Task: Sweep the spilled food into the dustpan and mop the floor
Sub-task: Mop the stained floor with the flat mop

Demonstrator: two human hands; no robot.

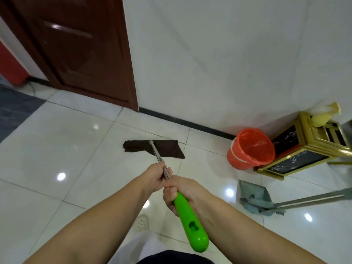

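Note:
I hold a flat mop with both hands. Its dark brown pad (154, 148) lies flat on the glossy white tile floor (76, 159) ahead of me, near the wall. My left hand (155, 177) grips the metal shaft (159, 156) higher up. My right hand (181, 191) is closed around the top of the green handle (190, 225), just behind the left. A grey-green dustpan (253, 195) with a long metal handle lies on the floor to my right, with a small brush (274, 211) beside it. No spilled food shows on the tiles.
An orange bucket (251, 148) with a liner stands by the wall at right, next to a gold-framed stand (304, 147) carrying a yellow object. A dark wooden door (76, 50) is at the back left. A dark mat (17, 107) lies far left. My white shoe (142, 222) is below.

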